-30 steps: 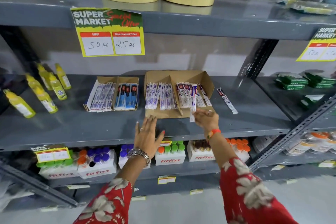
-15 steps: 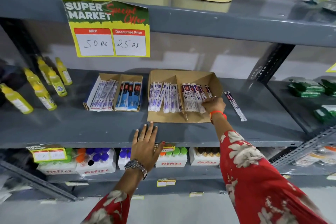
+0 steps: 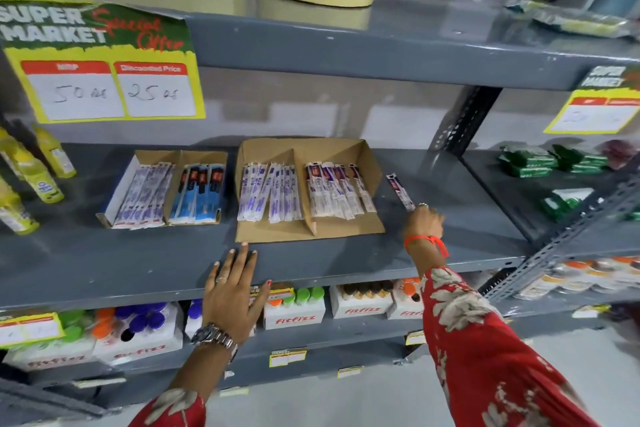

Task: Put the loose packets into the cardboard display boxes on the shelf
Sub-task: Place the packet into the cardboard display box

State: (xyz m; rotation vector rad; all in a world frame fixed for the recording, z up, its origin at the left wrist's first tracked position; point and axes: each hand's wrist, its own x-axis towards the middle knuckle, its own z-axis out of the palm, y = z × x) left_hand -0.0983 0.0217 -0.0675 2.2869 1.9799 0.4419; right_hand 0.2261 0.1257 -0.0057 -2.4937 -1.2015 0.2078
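Rt hand [image 3: 424, 221] is seen at frame center-right, fingers curled at the near end of a loose packet [image 3: 400, 191] lying on the shelf [image 3: 450, 218] just right of the big cardboard box [image 3: 308, 229]; actual grip can't be told. Lt hand [image 3: 235, 291] is laid flat, fingers spread, on the shelf's front edge, lower center, w/ nothing held.
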